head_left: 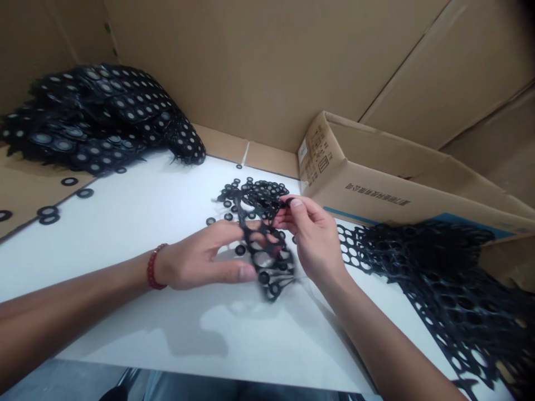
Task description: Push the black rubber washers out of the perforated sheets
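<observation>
I see the left hand gripping a black punched strip just above the white table, fingers curled around its near part with the thumb pressed along the lower edge. The strip's long axis runs away from me, from the thumb up toward the right hand, which sits at its far end and is the nearer of the two to the ring being worked. That hand is closed to a pinch, thumb and forefinger tips meeting on one small black ring at the strip's top edge (whether the ring is already free of the strip I cannot tell, the motion blur is too heavy there).

Counting: one strip in hand, one ring in the pinch. Beyond the hands lies one pile of loose rings, too many and too overlapped to number. Far left is one heap of unpunched sheets, with six or so stray rings beside it. Right of the hands lies one heap of emptied webbing, against one cardboard box. One red bead bracelet circles the left wrist.
</observation>
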Tool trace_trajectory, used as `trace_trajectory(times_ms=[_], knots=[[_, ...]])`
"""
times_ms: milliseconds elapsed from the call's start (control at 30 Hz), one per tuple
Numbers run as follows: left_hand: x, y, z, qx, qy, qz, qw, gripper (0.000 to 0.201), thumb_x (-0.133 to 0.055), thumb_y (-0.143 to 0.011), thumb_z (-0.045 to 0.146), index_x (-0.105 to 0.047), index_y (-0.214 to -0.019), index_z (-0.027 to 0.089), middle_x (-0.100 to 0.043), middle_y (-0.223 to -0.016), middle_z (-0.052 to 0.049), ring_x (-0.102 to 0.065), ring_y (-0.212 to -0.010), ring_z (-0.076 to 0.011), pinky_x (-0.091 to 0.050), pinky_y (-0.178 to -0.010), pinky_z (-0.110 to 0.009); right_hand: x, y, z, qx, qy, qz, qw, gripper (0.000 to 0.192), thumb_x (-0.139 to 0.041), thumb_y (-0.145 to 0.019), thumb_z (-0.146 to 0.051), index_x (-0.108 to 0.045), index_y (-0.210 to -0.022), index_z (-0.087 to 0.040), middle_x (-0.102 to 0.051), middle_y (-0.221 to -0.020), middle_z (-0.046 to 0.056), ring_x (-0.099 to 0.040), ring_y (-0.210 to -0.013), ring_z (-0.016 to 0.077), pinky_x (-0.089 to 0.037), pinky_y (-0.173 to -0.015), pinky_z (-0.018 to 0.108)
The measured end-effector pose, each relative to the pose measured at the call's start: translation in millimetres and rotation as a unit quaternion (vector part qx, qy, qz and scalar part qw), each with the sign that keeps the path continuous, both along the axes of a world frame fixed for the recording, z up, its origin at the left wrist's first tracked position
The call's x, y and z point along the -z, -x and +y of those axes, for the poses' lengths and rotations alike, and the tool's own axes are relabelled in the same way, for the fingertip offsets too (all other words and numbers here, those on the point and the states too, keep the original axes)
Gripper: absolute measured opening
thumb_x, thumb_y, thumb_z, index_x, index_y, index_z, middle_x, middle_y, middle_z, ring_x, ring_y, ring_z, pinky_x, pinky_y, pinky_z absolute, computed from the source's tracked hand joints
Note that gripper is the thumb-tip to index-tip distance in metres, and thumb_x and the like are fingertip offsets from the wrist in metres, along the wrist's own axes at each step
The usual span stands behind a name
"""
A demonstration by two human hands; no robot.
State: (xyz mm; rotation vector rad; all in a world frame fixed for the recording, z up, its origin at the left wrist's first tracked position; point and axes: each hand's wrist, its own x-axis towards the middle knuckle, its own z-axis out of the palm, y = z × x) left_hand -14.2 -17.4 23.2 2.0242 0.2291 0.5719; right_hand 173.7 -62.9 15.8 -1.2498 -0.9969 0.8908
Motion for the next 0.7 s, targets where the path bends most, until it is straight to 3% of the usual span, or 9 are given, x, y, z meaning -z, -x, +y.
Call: trace_trajectory(times_ms=[67,133,233,333,467,533,600,633,700], knots=[[-4.9,2.1,2.5,0.023,0.100,-0.021,0.994,0.036,-0.051,-0.082,0.044,-0.065,-0.104,0.019,-0.065,-0.110,-0.009,-0.056,-0.109,-0.0262,-0.039,-0.101,-0.038,-4.1,0.6,-3.2,0.026,-0.038,-0.063,0.997,0.019,-0.051,-0.087,-0.034,-0.064,-0.089,-0.020,-0.061,-0.072,-0.001,-0.062,-0.063,0.0107,-0.052,-0.066,0.025],[-7.4,2.1,4.3,0.002,0.203,-0.048,0.978,0.044,-0.049,-0.081,0.055,-0.069,-0.095,0.019,-0.068,-0.104,-0.009,-0.061,-0.103,-0.0266,-0.044,-0.096,-0.039,-7.3,3.1,-7.4,0.057,-0.081,-0.138,0.986,0.019,-0.049,-0.089,-0.031,-0.065,-0.090,-0.020,-0.062,-0.077,0.001,-0.062,-0.067,0.0119,-0.052,-0.070,0.027],[-6.6,-1.1,6.5,-0.098,0.313,-0.081,0.941,0.046,-0.052,-0.077,0.059,-0.070,-0.075,0.017,-0.072,-0.080,-0.008,-0.067,-0.077,-0.0235,-0.054,-0.073,-0.035,-8.1,7.8,-13.2,0.079,-0.141,-0.229,0.960,0.019,-0.047,-0.090,-0.026,-0.065,-0.090,-0.021,-0.064,-0.087,0.003,-0.062,-0.073,0.0138,-0.050,-0.073,0.029],[-3.1,-4.3,9.8,-0.171,0.390,-0.105,0.899,0.043,-0.056,-0.075,0.057,-0.066,-0.067,0.015,-0.069,-0.066,-0.008,-0.065,-0.062,-0.0210,-0.053,-0.058,-0.032,-4.4,10.6,-17.2,0.046,-0.205,-0.304,0.929,0.018,-0.047,-0.090,-0.018,-0.065,-0.091,-0.021,-0.064,-0.091,0.004,-0.061,-0.084,0.0158,-0.050,-0.077,0.031],[1.6,-5.6,13.8,-0.117,0.514,-0.007,0.850,0.047,-0.059,-0.071,0.061,-0.065,-0.072,0.014,-0.067,-0.062,-0.009,-0.063,-0.055,-0.0203,-0.048,-0.046,-0.028,2.7,9.9,-20.1,-0.017,-0.307,-0.402,0.863,0.025,-0.050,-0.085,-0.008,-0.064,-0.101,-0.021,-0.064,-0.099,0.007,-0.061,-0.093,0.0173,-0.050,-0.081,0.032],[3.3,-5.7,13.9,-0.098,0.526,0.036,0.844,0.043,-0.065,-0.070,0.056,-0.064,-0.071,0.014,-0.065,-0.061,-0.007,-0.060,-0.053,-0.0164,-0.044,-0.044,-0.024,5.4,9.1,-20.7,-0.048,-0.335,-0.442,0.831,0.029,-0.051,-0.084,-0.006,-0.062,-0.106,-0.022,-0.064,-0.104,0.008,-0.062,-0.094,0.0171,-0.052,-0.081,0.032],[4.1,-5.9,13.1,-0.103,0.505,0.017,0.857,0.031,-0.072,-0.069,0.042,-0.062,-0.071,0.013,-0.061,-0.061,-0.002,-0.057,-0.054,-0.0114,-0.043,-0.047,-0.020,6.6,9.3,-20.9,-0.074,-0.350,-0.459,0.813,0.030,-0.051,-0.084,-0.006,-0.062,-0.108,-0.021,-0.065,-0.105,0.008,-0.062,-0.095,0.0164,-0.053,-0.081,0.031],[4.2,-6.1,12.6,-0.111,0.488,-0.004,0.866,0.025,-0.074,-0.069,0.034,-0.061,-0.072,0.013,-0.060,-0.063,0.000,-0.056,-0.056,-0.0095,-0.044,-0.050,-0.019,6.4,9.9,-20.8,-0.082,-0.349,-0.453,0.816,0.029,-0.052,-0.084,-0.007,-0.062,-0.107,-0.020,-0.065,-0.105,0.008,-0.062,-0.096,0.0161,-0.053,-0.082,0.030],[3.6,-6.7,11.9,-0.137,0.456,-0.047,0.878,0.022,-0.077,-0.066,0.023,-0.059,-0.076,0.014,-0.058,-0.066,0.003,-0.055,-0.059,-0.0069,-0.043,-0.055,-0.017,4.9,11.7,-20.5,-0.076,-0.323,-0.406,0.851,0.025,-0.052,-0.085,-0.008,-0.064,-0.103,-0.020,-0.066,-0.104,0.007,-0.062,-0.096,0.0156,-0.052,-0.084,0.030]])
